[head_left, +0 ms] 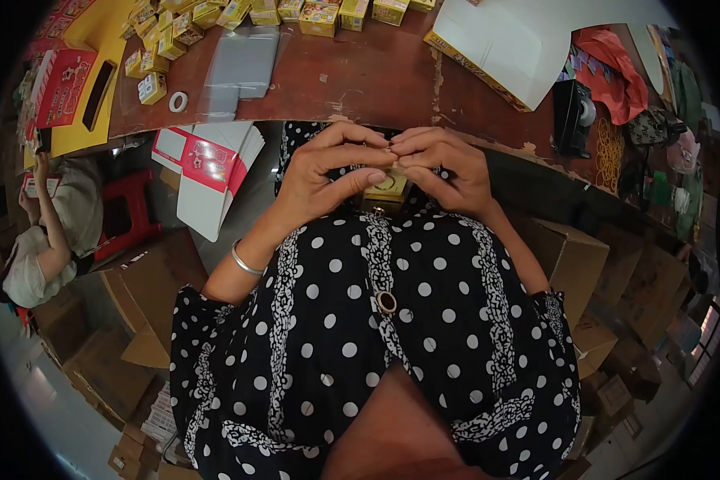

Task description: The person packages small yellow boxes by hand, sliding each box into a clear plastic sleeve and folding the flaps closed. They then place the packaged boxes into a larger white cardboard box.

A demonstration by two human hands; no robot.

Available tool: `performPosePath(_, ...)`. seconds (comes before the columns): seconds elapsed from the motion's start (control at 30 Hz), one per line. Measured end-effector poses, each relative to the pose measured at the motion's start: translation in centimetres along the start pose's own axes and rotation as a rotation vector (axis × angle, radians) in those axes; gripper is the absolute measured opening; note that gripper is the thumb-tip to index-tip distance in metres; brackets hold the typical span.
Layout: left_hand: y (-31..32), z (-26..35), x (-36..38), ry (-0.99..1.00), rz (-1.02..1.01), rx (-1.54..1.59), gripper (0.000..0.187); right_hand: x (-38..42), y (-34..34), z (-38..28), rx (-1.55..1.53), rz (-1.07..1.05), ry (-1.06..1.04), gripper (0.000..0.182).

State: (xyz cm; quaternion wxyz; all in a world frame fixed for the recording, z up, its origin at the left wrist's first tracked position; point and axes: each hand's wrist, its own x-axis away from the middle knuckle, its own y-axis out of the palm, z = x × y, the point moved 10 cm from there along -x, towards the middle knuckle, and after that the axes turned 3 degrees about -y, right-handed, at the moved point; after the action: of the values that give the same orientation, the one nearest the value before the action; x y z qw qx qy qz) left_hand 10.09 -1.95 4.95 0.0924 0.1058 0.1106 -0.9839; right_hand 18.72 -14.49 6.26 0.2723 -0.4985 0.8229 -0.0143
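Note:
Close to my body, just below the table edge, a small yellow box shows between my two hands. My left hand has its fingers bent and closed at the box's upper left, with the thumb along its side. Facing it, my right hand curls in from the other side, its fingertips meeting those of the left over the box top. The fingers cover much of the box, so whether a flap or film is between them cannot be made out.
On the brown table lie many small yellow boxes, clear plastic sheets, a tape roll and a white tray. A tape dispenser and rubber bands are rightward. Cardboard boxes surround me; another person sits left.

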Motion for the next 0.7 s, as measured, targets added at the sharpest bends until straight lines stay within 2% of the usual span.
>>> performPosePath(0.07,0.8,0.0,0.6,0.027,-0.043,0.013,0.027,0.5,-0.2,-0.1,0.033,0.025,-0.018,0.009)
performPosePath(0.13,1.9,-3.0,1.9,-0.274,-0.024,0.314,0.035,1.0,-0.3,0.0,0.065,0.05,-0.036,0.011)
performPosePath(0.23,2.4,-3.9,2.0,-0.297,-0.023,0.442,0.036,1.4,-0.3,-0.2,0.125,0.08,-0.085,0.016)
performPosePath(0.3,2.1,-3.8,1.6,-0.328,0.001,0.389,0.033,1.3,-0.7,-0.5,0.151,0.082,-0.067,0.022)
performPosePath(0.33,1.9,-4.1,1.4,-0.312,0.019,0.371,0.032,1.3,-0.9,-0.7,0.18,0.044,-0.056,0.033)
performPosePath(0.37,1.8,-3.8,1.0,-0.301,0.051,0.39,0.031,1.3,-2.2,-1.4,0.246,0.088,-0.008,0.035)
performPosePath(0.4,1.6,-3.7,0.7,-0.295,0.078,0.41,0.03,1.5,-3.9,-2.2,0.309,0.139,0.042,0.037)
performPosePath(0.43,1.2,-4.1,0.7,-0.319,0.084,0.401,0.029,2.3,-7.5,-2.4,0.264,0.32,0.117,0.033)
performPosePath(0.5,1.2,-4.0,0.1,-0.314,0.101,0.392,0.027,7.5,-17.6,-0.9,0.254,0.88,0.299,0.028)
performPosePath(0.57,1.6,-3.5,-0.4,-0.297,0.113,0.433,0.027,13.7,-26.1,-1.2,0.342,1.22,0.454,0.023)
performPosePath(0.63,2.1,-4.2,-0.4,-0.317,0.072,0.43,0.026,17.6,-31.5,0.5,0.63,1.083,0.484,0.022)
performPosePath(0.67,2.4,-4.6,-0.3,-0.349,0.056,0.422,0.026,19.0,-32.9,1.0,0.643,1.092,0.478,0.022)
performPosePath(0.7,2.5,-4.3,-0.5,-0.377,0.052,0.412,0.025,19.4,-33.2,2.8,0.583,0.995,0.617,0.022)
